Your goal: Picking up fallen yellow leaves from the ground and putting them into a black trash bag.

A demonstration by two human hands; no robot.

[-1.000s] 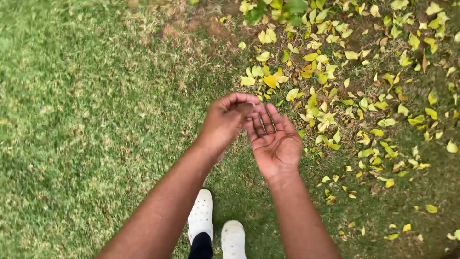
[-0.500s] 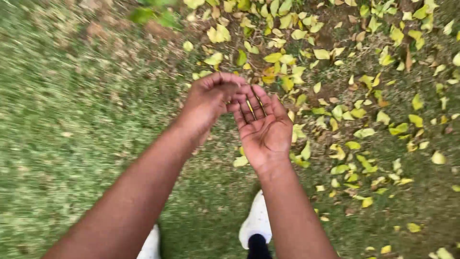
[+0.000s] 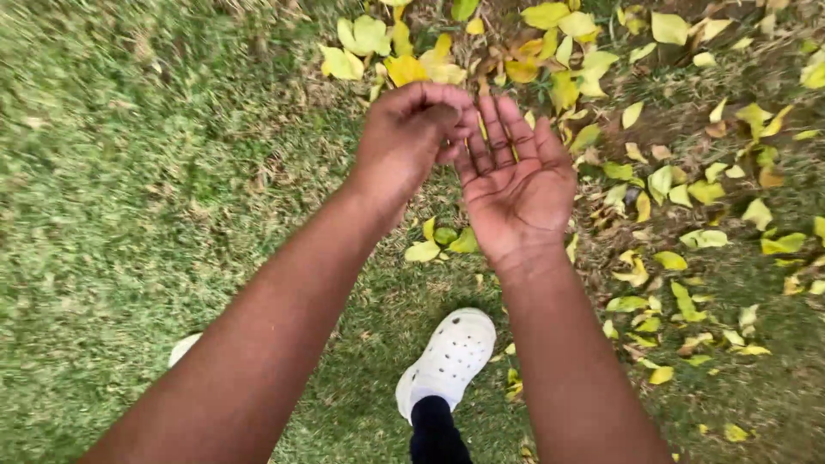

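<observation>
Ground: lawn (image 3: 129, 172), short grass, green with dry straw-coloured flecks, filling the left side. Upper right: bare brown soil (image 3: 679, 120) patches with thin grass. Lying on it: scattered fallen leaves (image 3: 593, 69), yellow and pale green, densest top centre, thinning toward lower right. One white perforated clog (image 3: 451, 357) on the grass, lower centre.

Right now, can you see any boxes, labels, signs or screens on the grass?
None in view: only grass, yellow leaves, white shoes and two bare hands, the left hand curled beside the open right hand.
</observation>
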